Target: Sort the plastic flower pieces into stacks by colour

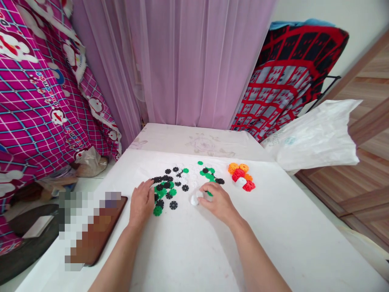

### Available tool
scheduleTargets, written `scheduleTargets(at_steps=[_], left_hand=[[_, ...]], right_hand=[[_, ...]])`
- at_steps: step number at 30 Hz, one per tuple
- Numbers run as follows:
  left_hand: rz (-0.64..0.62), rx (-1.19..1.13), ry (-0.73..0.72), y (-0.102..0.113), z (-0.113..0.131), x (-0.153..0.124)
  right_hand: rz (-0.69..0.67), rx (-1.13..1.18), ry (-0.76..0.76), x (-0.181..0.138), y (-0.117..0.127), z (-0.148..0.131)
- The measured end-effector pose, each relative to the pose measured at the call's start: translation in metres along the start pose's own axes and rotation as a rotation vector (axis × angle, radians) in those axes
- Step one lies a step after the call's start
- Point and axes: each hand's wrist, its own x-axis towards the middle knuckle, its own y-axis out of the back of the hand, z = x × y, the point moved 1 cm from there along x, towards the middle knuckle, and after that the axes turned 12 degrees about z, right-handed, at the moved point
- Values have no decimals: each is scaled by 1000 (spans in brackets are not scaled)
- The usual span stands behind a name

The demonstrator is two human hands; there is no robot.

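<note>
Several small snowflake-shaped plastic discs in black, green and white [170, 186] lie scattered on a white table [188, 251]. My left hand [141, 202] rests on the left edge of the pile, fingers curled down onto black and green discs. My right hand [216, 201] pinches a white disc [195, 199] between thumb and fingers, with a green disc just under the fingers. A second cluster of green and black discs [208, 173] lies beyond my right hand. An assembled clump of orange, red and white discs [242, 177] sits further right.
A brown tablet-like object [105, 227], partly blurred out, lies at the table's left edge. A white plastic bag [316, 138] hangs over the right side. Pink curtains [188, 61] hang behind, with a patterned pink cloth at left and a red-black blanket at right.
</note>
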Motion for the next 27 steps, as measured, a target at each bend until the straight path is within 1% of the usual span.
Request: scheduleTargets(at_steps=[3,5,11,15,19,23,27], left_hand=[[11,-10,3,0,-2,1],[10,20,-22,0,-4,0],[-67,331,-166,0,-3,-1],[-83,403,-209,0,-2,-1],[-82,422,-222,0,-2,-1],[-72,424,-239,0,-3,-1],[-70,419,-262,0,-4,-1]], right_hand=[[-32,-35,-1,-2,-1,-12],[-36,-67,-6,-2,-3,-15],[-60,-127,23,-3,-7,-15],[-50,-130,25,-1,-5,-10],[-22,-190,-17,13,-6,4],[-109,-335,-75,33,-17,12],[-162,-471,-98,47,-28,8]])
